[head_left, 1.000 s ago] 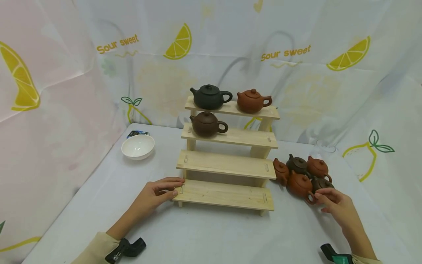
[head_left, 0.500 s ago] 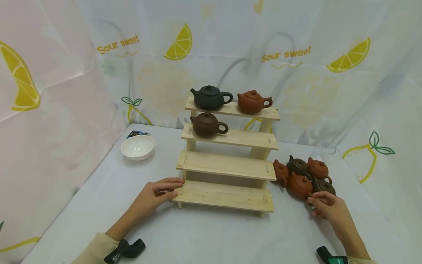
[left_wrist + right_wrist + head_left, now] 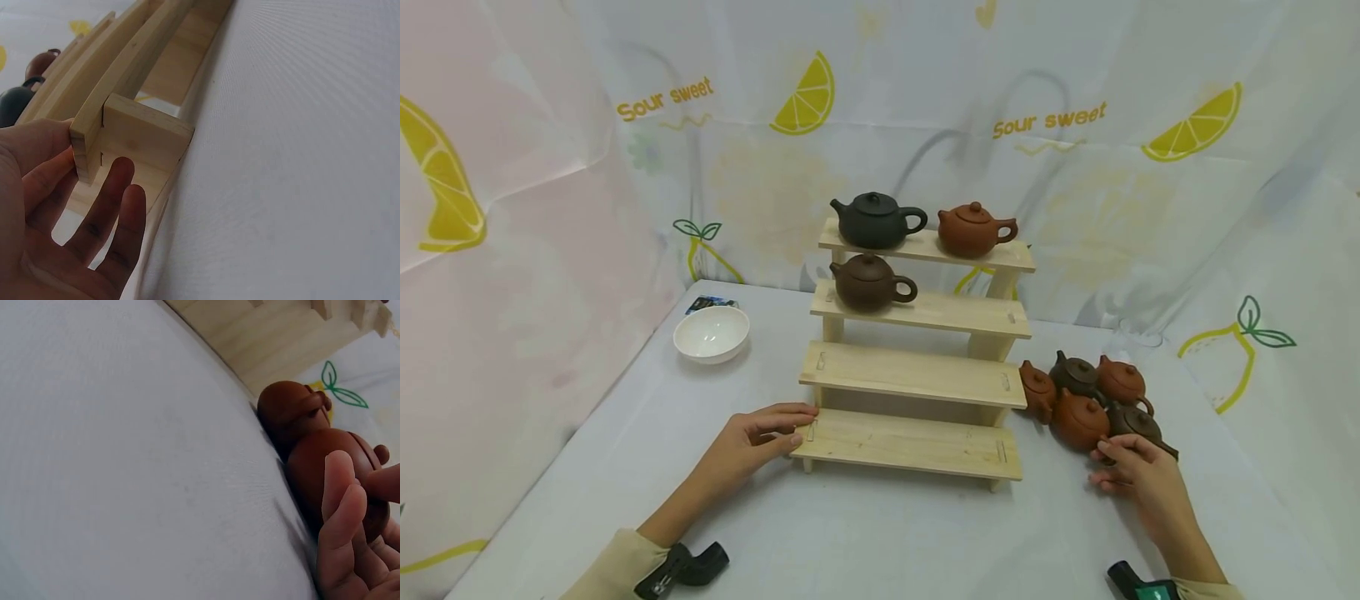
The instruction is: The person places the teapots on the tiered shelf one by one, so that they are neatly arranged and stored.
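**Reaching for a teapot beside the stepped shelf**

Your right hand (image 3: 1138, 479) is nearest you, to the right of the wooden stepped shelf (image 3: 917, 375), with its fingertips (image 3: 1112, 450) at the near edge of the teapot cluster (image 3: 1086, 400). They touch the red-brown teapot (image 3: 1078, 421); whether the grip has closed round it, you cannot tell from these views. Your left hand (image 3: 752, 437) rests with relaxed, straight fingers against the shelf's lowest left corner, steadying it.

The step in hand looks like picking a pot off the surface (image 3: 887, 533). The next move calls for a firm hold on the body or handle, then a lift clear of its neighbours, which sit touching.

Since a second ago, your right hand has slid left, from the darker pot toward the red-brown one; your left hand has stayed put.

Farther back on the shelf: a dark brown teapot (image 3: 868, 283) on the second tier from the top, a black teapot (image 3: 872, 221) and a terracotta teapot (image 3: 973, 229) on top.
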### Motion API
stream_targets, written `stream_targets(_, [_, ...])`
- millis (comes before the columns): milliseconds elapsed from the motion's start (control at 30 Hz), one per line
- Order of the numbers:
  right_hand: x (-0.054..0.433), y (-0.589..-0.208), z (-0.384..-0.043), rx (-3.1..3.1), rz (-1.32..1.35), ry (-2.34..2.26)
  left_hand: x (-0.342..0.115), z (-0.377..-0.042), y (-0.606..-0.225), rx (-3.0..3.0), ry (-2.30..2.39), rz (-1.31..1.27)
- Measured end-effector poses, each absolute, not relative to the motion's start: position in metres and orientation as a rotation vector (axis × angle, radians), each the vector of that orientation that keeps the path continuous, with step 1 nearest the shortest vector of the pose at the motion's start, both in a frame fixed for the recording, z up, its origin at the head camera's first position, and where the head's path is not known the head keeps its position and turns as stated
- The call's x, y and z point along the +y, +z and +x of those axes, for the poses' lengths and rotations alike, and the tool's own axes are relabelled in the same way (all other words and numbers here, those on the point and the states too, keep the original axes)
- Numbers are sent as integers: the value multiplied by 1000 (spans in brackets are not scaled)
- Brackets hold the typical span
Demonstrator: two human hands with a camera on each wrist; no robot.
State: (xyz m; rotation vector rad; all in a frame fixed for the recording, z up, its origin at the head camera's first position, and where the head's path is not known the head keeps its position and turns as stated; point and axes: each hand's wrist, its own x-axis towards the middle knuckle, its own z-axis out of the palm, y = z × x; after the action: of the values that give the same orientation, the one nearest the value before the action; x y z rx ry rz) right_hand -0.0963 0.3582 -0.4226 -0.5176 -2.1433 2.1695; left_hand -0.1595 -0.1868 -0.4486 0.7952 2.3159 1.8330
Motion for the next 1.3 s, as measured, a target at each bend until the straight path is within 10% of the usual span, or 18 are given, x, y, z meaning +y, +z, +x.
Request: stream_targets(1300, [353,-424,-97,-2232,-533,2027,-186,-159,-446,2343,1803,753])
